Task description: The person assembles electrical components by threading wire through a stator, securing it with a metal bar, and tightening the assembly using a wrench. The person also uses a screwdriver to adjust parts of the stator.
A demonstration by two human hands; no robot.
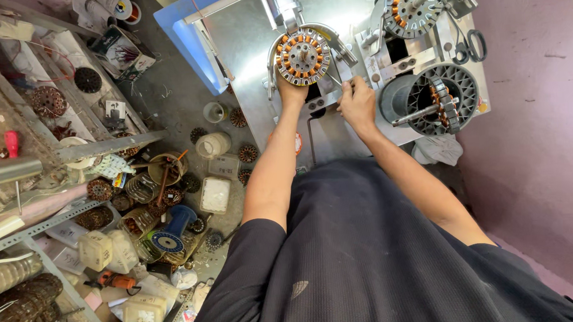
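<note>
Your dark shirt (pixel 366 253) fills the foreground; left hand (pixel 292 91) grips under the copper-wound stator (pixel 302 55) on the winding machine (pixel 251 48), right hand (pixel 357 102) pinches a thin wire beside it; coils look wound

A silver stator (pixel 302 56) ringed with orange copper coils sits on a shiny grey metal table (pixel 244 48) edged in blue. A second, matching stator (pixel 412 9) is silver with orange coils. A black ribbed drum (pixel 438 98) stands beside black-handled scissors (pixel 472 45). The person's shirt (pixel 366 253) is black; the wall (pixel 532 108) is dull pink.
</note>
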